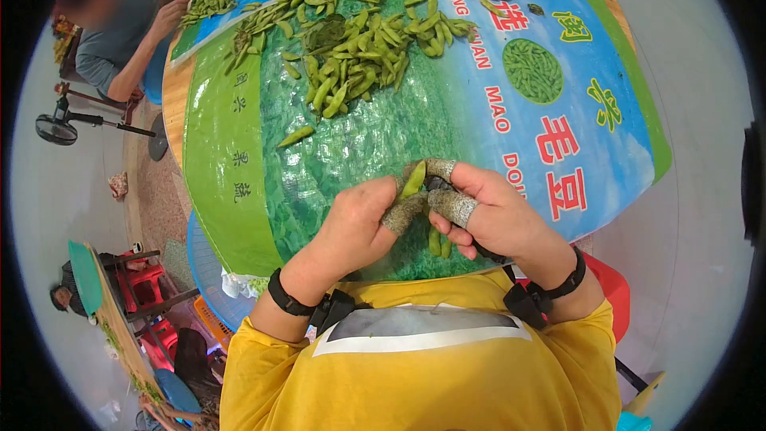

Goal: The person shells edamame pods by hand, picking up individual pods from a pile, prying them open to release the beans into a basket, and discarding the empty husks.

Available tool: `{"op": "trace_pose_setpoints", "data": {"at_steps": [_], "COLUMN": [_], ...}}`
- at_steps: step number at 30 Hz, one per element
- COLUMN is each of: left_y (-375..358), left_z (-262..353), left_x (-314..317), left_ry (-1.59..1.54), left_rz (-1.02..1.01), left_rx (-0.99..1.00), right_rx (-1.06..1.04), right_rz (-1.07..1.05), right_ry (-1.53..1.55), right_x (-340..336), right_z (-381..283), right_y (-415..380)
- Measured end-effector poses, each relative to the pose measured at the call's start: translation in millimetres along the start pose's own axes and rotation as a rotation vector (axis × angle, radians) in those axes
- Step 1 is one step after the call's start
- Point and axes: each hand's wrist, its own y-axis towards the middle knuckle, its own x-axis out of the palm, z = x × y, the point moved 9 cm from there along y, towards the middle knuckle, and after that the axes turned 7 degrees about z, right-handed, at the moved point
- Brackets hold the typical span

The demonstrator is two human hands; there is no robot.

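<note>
My left hand (359, 219) pinches a green edamame pod (413, 179) between a thumb and finger wrapped in grey, soiled tape. Close against it, my right hand (499, 211) is closed, its thumb and forefinger wrapped the same way. A black object (488, 254) shows under the right palm, mostly hidden by the fingers; I cannot tell its kind. Below the curled right fingers a few more edamame pods (440, 243) show. Ahead of both hands, one loose pod (296, 136) lies apart from a large pile of edamame (351, 64) on the printed plastic sheet (343, 168).
Across the table's left corner sits another person (120, 40), hands near the pile's far end. A small black fan (57, 129) stands on the floor at left. Beside the table's lower left are a blue basket (203, 263) and red stools (144, 287). A red seat (604, 291) shows at right.
</note>
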Motion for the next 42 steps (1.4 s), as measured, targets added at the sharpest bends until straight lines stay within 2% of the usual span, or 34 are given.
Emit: {"op": "trace_pose_setpoints", "data": {"at_steps": [4,6,7,9,11,13,15,16,17,19,20,22,23,25,29,31,32,35,37,41,42], "left_y": [-0.4,-28.0,-28.6,-29.6,-29.8,-30.4,-23.3,-19.9,-19.3,-25.3,-25.7,-18.4,-19.2,-24.5,-25.8,-19.9,-20.5,-22.9,-25.4,-31.9,-31.3], "left_z": [-3.0,-41.3,-43.1,-21.3,-23.3,-24.4,-26.9,-25.4,-23.4,-30.7,-32.6,-27.6,-30.0,-33.8,-34.7,-25.4,-24.3,-18.6,-19.4,-25.9,-27.1], "left_x": [2.2,39.7,38.2,50.8,48.8,49.4,41.4,37.0,35.4,37.0,38.1,32.7,32.8,42.4,44.7,41.1,41.1,42.2,41.3,49.4,46.2], "left_ry": [-0.220,-0.999,-0.998,-1.636,-1.539,-1.445,-0.844,-0.696,-0.694,-0.903,-0.903,-0.775,-0.776,-0.971,-0.942,-0.745,-0.747,-0.894,-1.016,-1.153,-1.127], "left_rz": [0.070,-0.115,-0.117,-0.252,-0.235,-0.212,-0.161,-0.126,-0.130,-0.090,-0.090,-0.086,-0.086,-0.158,-0.213,-0.255,-0.254,-0.259,-0.186,-0.193,-0.121], "left_rx": [-0.087,-0.851,-0.853,-0.927,-0.915,-0.899,-0.644,-0.522,-0.522,-0.768,-0.768,-0.534,-0.536,-0.651,-0.703,-0.544,-0.546,-0.619,-0.773,-0.764,-0.815], "right_rx": [-0.025,-0.020,-0.013,-0.017,-0.024,0.031,0.004,-0.027,-0.028,-0.118,-0.118,-0.083,-0.081,-0.036,0.004,-0.033,-0.030,-0.065,-0.004,0.001,-0.046], "right_rz": [0.029,0.020,0.009,0.002,-0.006,0.119,0.150,0.185,0.187,0.222,0.222,0.185,0.185,0.116,0.136,0.148,0.148,0.077,0.066,0.149,0.189], "right_ry": [0.162,0.159,0.158,0.139,0.114,0.052,0.000,-0.046,-0.043,-0.039,-0.039,-0.039,-0.039,0.147,0.144,0.042,0.040,0.202,0.410,0.390,0.311], "right_x": [-1.5,-1.7,-1.5,-2.8,-4.2,-17.4,-16.8,-18.1,-17.7,-20.4,-19.9,-15.1,-16.2,-14.6,-15.9,-19.0,-19.6,-13.8,-12.4,-21.4,-27.0], "right_z": [11.7,12.7,13.7,12.6,9.7,11.8,11.1,10.6,13.3,9.0,8.7,12.2,12.7,16.3,20.7,20.5,20.6,13.7,17.9,20.4,14.9], "right_y": [0.7,-1.7,-2.8,-5.1,-5.4,-2.5,3.3,6.3,9.2,12.9,13.3,14.5,15.5,17.9,20.8,21.9,21.1,21.0,23.3,23.2,19.4]}}
